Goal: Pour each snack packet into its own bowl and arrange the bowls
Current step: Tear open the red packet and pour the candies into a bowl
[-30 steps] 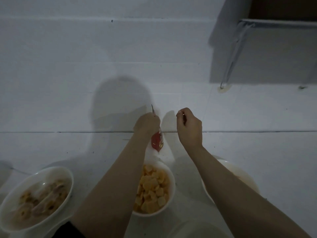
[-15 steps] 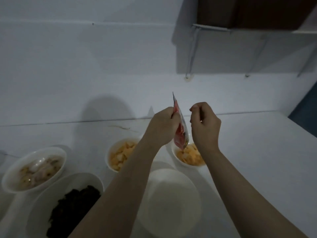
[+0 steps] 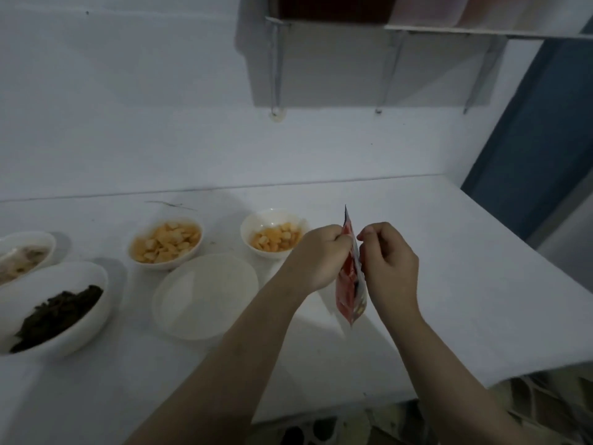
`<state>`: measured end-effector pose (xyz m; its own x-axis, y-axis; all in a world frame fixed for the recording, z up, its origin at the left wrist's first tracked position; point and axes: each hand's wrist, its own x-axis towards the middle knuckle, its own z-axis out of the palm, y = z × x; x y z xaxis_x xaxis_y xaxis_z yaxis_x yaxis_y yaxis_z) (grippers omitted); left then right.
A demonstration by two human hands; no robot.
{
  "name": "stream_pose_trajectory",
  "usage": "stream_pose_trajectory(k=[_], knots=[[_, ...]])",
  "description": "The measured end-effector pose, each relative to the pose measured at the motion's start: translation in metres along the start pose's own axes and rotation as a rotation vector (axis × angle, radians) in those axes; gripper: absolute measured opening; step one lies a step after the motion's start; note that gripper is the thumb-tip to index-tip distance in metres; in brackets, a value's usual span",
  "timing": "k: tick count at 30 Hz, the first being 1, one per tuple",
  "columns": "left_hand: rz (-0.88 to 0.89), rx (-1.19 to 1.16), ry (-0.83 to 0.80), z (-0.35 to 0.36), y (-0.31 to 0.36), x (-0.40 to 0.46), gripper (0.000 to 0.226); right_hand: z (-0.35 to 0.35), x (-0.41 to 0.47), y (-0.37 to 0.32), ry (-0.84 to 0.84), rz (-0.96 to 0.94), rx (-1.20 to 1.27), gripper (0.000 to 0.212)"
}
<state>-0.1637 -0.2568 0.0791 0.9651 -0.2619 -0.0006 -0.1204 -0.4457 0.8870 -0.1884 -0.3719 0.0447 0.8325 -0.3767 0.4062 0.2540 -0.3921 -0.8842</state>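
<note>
Both hands have shifted right since the earlier frames, off the bowls and out over bare table, and the view has swung to take in more of the tabletop. Left hand (image 3: 321, 256) has its fingers curled round the top edge of the red snack packet (image 3: 350, 281); right hand (image 3: 390, 261) pinches the same top edge from the other side. Packet hangs upright between them, seen nearly edge-on, its bottom well above the table (image 3: 465, 284). Looks like a tear-open grip; can't tell whether the top is already torn.

Progress: four bowls are filled. Two hold yellow-orange cube snacks, the left cube bowl (image 3: 165, 239) and the right cube bowl (image 3: 274, 234). Dark-snack bowl (image 3: 54, 308) sits at near left, and a pale-snack bowl (image 3: 22, 255) is cut by the left edge. Empty bowl (image 3: 205, 295) sits between the cube bowls, nearer the camera, just left of the left forearm.

Left to do, judging from this: open the packet, pour it into the empty bowl, then arrange the bowls, which stand in a loose cluster now. No other packets in view. A shelf (image 3: 481, 30) on brackets hangs on the wall behind.
</note>
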Motion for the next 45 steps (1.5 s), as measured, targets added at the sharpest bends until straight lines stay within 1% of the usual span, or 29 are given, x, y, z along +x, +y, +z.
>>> stream_pose_trajectory(k=[6,11,16,18,20,23,28,31,35,38,41,45], knots=[[-0.076,0.076,-0.013,0.056,-0.005,-0.013,0.026,-0.041,-0.018,0.034,-0.094,0.08,-0.005,0.023],[-0.131,-0.019,-0.036,0.082,-0.008,-0.022,0.028,-0.06,-0.023,0.048,-0.201,0.167,0.011,0.027],[-0.135,-0.169,-0.058,0.083,-0.007,-0.023,0.033,-0.076,-0.017,0.048,-0.316,0.349,0.11,0.026],[-0.136,-0.166,-0.036,0.084,-0.006,-0.022,0.037,-0.081,-0.015,0.047,-0.368,0.408,0.125,0.032],[-0.134,-0.146,-0.028,0.086,-0.005,-0.021,0.034,-0.083,-0.015,0.043,-0.417,0.445,0.131,0.038],[-0.116,-0.128,-0.044,0.086,-0.005,-0.021,0.031,-0.085,-0.015,0.038,-0.476,0.442,0.096,0.038],[-0.125,-0.143,-0.061,0.086,-0.006,-0.021,0.038,-0.091,-0.013,0.031,-0.568,0.387,0.069,0.029],[-0.112,-0.134,-0.075,0.086,-0.001,-0.022,0.032,-0.094,-0.011,0.028,-0.595,0.384,0.058,0.027],[-0.1,-0.139,-0.102,0.085,-0.001,-0.024,0.029,-0.094,-0.011,0.027,-0.587,0.419,0.051,0.031],[-0.086,-0.19,-0.082,0.089,-0.002,-0.023,0.031,-0.093,-0.011,0.026,-0.583,0.411,0.025,0.027],[-0.051,-0.248,-0.035,0.095,-0.005,-0.025,0.033,-0.094,-0.008,0.026,-0.561,0.312,-0.063,0.021],[-0.008,-0.282,0.034,0.103,-0.011,-0.026,0.029,-0.094,-0.004,0.024,-0.545,0.262,-0.107,0.024]])
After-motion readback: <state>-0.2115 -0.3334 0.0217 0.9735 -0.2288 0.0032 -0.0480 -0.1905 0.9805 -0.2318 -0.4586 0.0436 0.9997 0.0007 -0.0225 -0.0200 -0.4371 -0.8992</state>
